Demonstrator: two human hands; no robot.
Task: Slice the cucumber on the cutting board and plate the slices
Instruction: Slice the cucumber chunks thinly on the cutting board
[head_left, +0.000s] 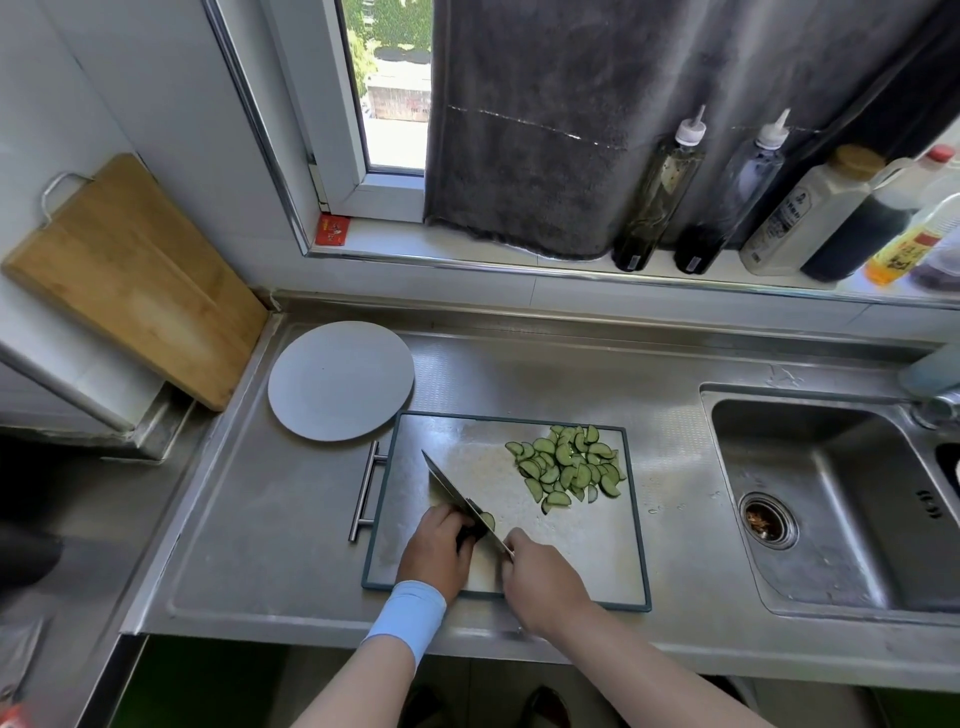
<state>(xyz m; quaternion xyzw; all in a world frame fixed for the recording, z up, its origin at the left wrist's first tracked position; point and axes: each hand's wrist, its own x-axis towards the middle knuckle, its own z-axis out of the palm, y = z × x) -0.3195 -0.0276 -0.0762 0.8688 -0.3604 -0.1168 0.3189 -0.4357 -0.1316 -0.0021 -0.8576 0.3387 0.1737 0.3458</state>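
Observation:
A steel cutting board (571, 545) with a dark green rim lies on the counter. A heap of several half-moon cucumber slices (569, 467) sits at its far right. My left hand (434, 545) presses down on a short dark cucumber end (470, 530), mostly hidden under my fingers. My right hand (540, 577) grips the handle of a cleaver (457, 493), whose blade stands against the cucumber end; one fresh slice (487, 519) leans on the blade's right face. A round grey plate (340, 387) with nothing on it sits just beyond the board's far left corner.
A steel sink (831, 499) opens to the right of the board. A wooden cutting board (130, 275) leans on the left wall. Several sauce bottles (769, 202) line the windowsill, with a grey towel (545, 130) hanging beside them. The board's bar handle (366, 491) sticks out left.

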